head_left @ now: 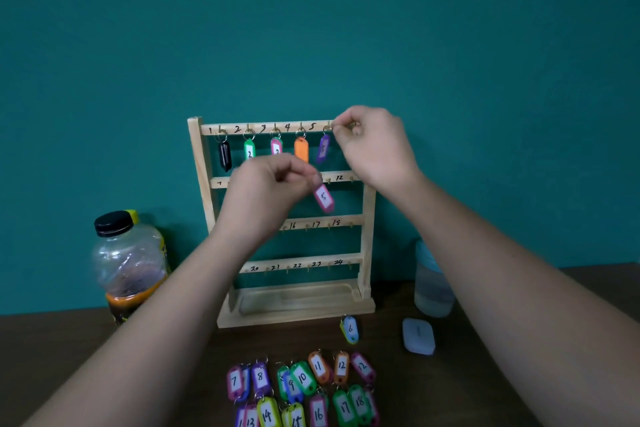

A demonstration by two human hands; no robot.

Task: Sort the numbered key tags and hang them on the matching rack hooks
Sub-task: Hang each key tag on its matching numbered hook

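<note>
A wooden rack (199,163) with numbered hooks stands against the teal wall. On its top bar hang a black tag (225,155), a green tag 2 (249,150), a pink tag 3 (276,146), an orange tag (301,149) and a purple tag (323,148). My right hand (374,146) pinches the purple tag's ring at the top bar's right end. My left hand (266,191) holds a pink tag marked 5 (324,198) in front of the second bar. Several numbered tags (301,388) lie in rows on the table, with tag 6 (350,329) apart by the rack's base.
A plastic bottle with a black cap (128,263) stands left of the rack. A lidded translucent cup (433,281) stands to the right, with a small pale case (418,336) in front of it. The table (69,340) is dark wood.
</note>
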